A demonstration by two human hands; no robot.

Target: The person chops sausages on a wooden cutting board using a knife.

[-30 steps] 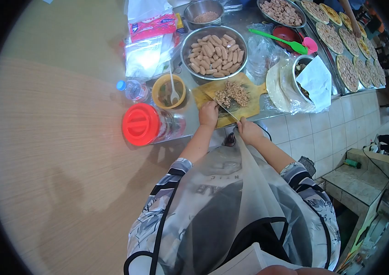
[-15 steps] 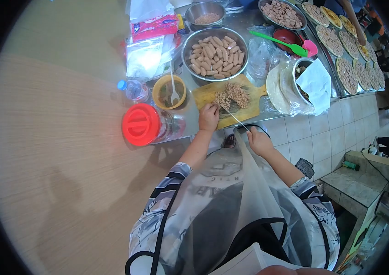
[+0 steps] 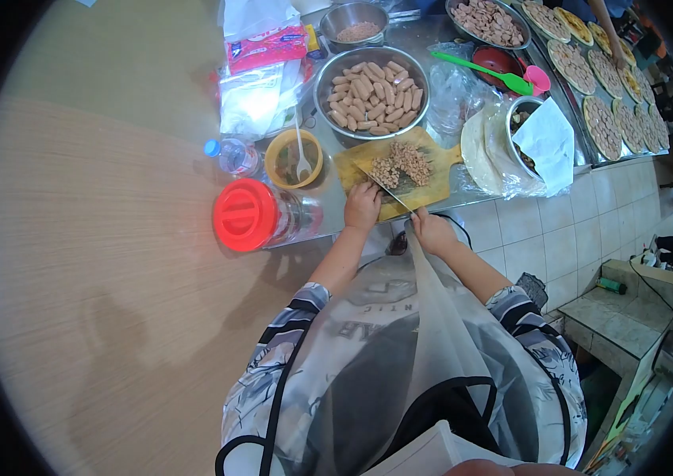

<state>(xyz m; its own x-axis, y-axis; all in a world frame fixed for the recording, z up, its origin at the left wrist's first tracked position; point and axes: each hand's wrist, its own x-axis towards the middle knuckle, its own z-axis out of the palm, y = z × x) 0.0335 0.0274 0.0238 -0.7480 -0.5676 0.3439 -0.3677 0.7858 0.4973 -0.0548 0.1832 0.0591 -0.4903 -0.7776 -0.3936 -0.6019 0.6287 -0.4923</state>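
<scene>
Knife lies aslant over the near left part of the yellow cutting board, tip toward the board's left side, handle end by the near edge; the right hand is curled round the handle, which it mostly hides, so the thumb's placing cannot be told; the left hand is just beside the blade, fingers bunched and bent down toward the board, and I cannot tell whether they press on the blade or pinch anything; chopped brown bits are heaped just beyond it; by its slim look the knife should be light and fairly stiff; the handle is the place to take hold, well back from the edge, and greasy fingers could make it slippery; the bits look soft and crumbly, easier to gather in a cupped palm than to lift singly; the board seems rigid, with a short grip at its right end to hold it by; past it stands a metal bowl full of sausage-shaped pieces, likely heavy, best taken by opposite sides of the rim.
</scene>
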